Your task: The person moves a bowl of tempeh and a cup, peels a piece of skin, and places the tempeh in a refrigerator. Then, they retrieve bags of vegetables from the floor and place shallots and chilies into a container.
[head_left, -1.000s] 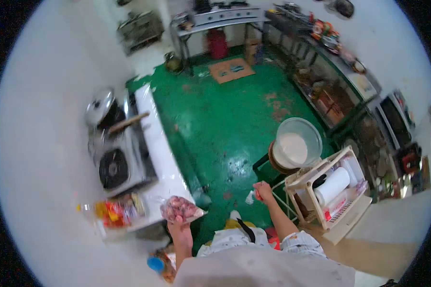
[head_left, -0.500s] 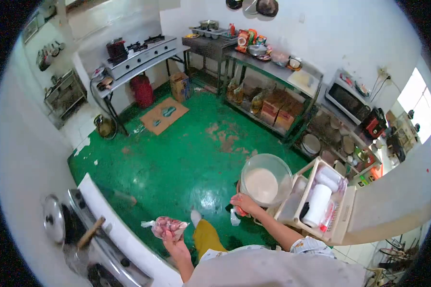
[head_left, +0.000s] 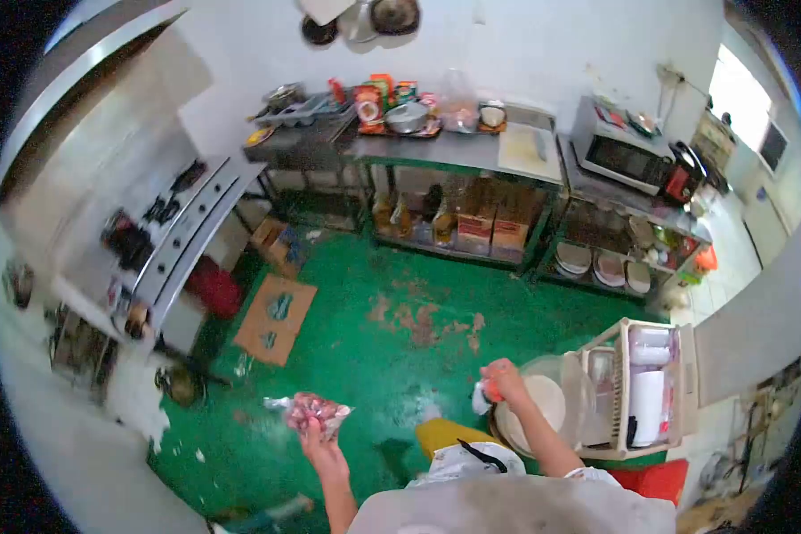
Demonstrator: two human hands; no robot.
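Observation:
My left hand holds up a knotted clear plastic bag of small reddish-purple bulbs, which look like shallots. Closed in my right hand is a small plastic bag with something orange-red in it; my fingers hide most of it. Below and beside that forearm stands a large round tub with a pale inside, partly covered by my arm. A cream plastic rack holding white rolls is just right of the tub.
Ahead stands a steel table with packets, a bowl and a cutting board. A microwave is on the right counter, a gas stove on the left. Cardboard lies on the green floor.
My view has turned left and moved nearer the steel table. Both hands keep their bags. The right hand has lifted away from the tub's side and is now above the floor beside it.

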